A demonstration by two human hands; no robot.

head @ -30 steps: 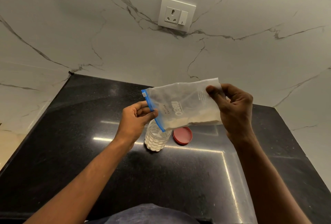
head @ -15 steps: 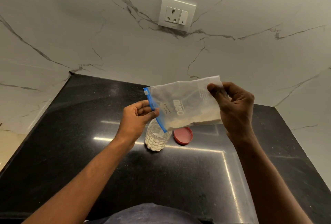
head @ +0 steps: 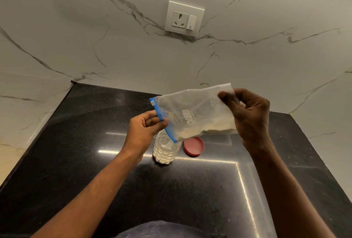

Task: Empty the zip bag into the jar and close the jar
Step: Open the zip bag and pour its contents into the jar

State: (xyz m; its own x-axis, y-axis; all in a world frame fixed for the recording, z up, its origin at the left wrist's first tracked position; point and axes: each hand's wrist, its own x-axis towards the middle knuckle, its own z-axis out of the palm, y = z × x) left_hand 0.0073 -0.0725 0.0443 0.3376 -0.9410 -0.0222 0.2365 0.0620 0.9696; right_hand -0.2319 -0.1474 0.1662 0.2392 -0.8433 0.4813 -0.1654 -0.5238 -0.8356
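Note:
A clear zip bag with a blue zip strip hangs on its side above the counter, pale grains lying along its lower edge. My left hand pinches the blue zip end. My right hand grips the bag's closed bottom end, raised a little higher. Right under the zip end stands an open clear jar, part filled with white grains. Its red lid lies flat on the counter just right of the jar.
The black stone counter runs back to a white marble wall with a socket and switch plate. The counter narrows toward the rear corners. Dark cloth shows at the bottom edge.
The bag's right end has risen slightly and the zip end has dipped closer to the jar mouth. Grains have slid toward the zip corner.

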